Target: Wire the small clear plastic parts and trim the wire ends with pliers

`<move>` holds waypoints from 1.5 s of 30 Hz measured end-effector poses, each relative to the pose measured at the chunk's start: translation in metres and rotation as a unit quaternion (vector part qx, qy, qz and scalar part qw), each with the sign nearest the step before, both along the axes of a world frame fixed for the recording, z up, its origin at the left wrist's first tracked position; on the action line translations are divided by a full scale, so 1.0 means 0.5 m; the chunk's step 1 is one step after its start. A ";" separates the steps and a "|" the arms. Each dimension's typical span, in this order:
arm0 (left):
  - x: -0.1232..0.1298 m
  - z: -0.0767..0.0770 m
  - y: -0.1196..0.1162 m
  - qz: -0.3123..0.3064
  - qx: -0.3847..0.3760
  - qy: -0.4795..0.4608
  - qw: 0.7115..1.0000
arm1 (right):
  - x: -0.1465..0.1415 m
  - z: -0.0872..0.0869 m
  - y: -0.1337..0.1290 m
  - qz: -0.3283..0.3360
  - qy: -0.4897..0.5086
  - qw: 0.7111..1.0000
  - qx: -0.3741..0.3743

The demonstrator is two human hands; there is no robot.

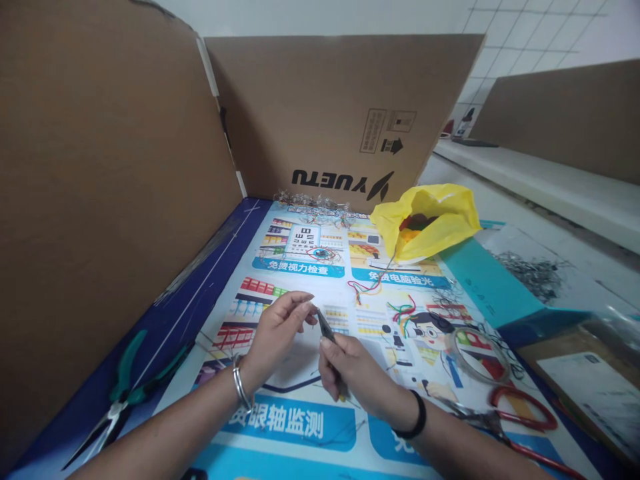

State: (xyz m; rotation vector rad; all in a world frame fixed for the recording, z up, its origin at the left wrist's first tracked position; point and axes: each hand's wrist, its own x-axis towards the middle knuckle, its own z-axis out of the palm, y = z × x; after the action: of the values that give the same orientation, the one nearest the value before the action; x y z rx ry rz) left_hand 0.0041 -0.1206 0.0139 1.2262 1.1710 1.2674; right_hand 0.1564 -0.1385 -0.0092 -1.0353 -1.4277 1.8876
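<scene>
My left hand (283,330), with a silver bangle at the wrist, is pinched at the middle of the mat; what lies between its fingertips is too small to make out. Just right of it, my right hand (350,370) is wrapped round slim pliers (325,327), whose tips point up and touch or nearly touch my left fingertips. Both hands are above the printed mat (295,417). Red, green and yellow threads (403,313) lie beyond my right hand, and a coloured cord (367,287) lies farther left.
Green-handled pliers (123,393) lie left; red-handled scissors (520,413) and a tape roll (480,357) lie right. A yellow bag (435,247) stands at the back right, beside a teal box (500,280) with metal bits. Cardboard walls (320,100) rise behind and left.
</scene>
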 end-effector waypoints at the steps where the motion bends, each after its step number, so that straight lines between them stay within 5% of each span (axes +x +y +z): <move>1: 0.000 0.001 0.000 0.005 0.001 0.018 1.000 | 0.000 0.002 0.000 -0.002 -0.010 1.000 0.010; 9: 0.001 -0.006 0.002 0.023 0.012 0.066 0.997 | -0.004 0.007 -0.005 0.005 -0.051 0.997 0.051; 26: -0.001 -0.001 0.005 -0.021 -0.015 0.020 0.999 | -0.001 0.003 -0.008 0.002 -0.043 0.998 0.042; 32: 0.002 -0.001 0.004 -0.031 -0.015 -0.030 0.999 | 0.002 -0.008 -0.004 -0.018 0.014 1.000 -0.006; 45: 0.000 -0.009 0.007 0.015 -0.010 0.038 0.999 | -0.004 -0.010 -0.007 -0.025 0.070 0.995 -0.061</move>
State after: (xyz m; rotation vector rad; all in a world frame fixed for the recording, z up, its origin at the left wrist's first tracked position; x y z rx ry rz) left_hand 0.0041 -0.1169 0.0093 1.2549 1.2582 1.2372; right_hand 0.1543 -0.1419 -0.0140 -0.9642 -1.2099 1.9908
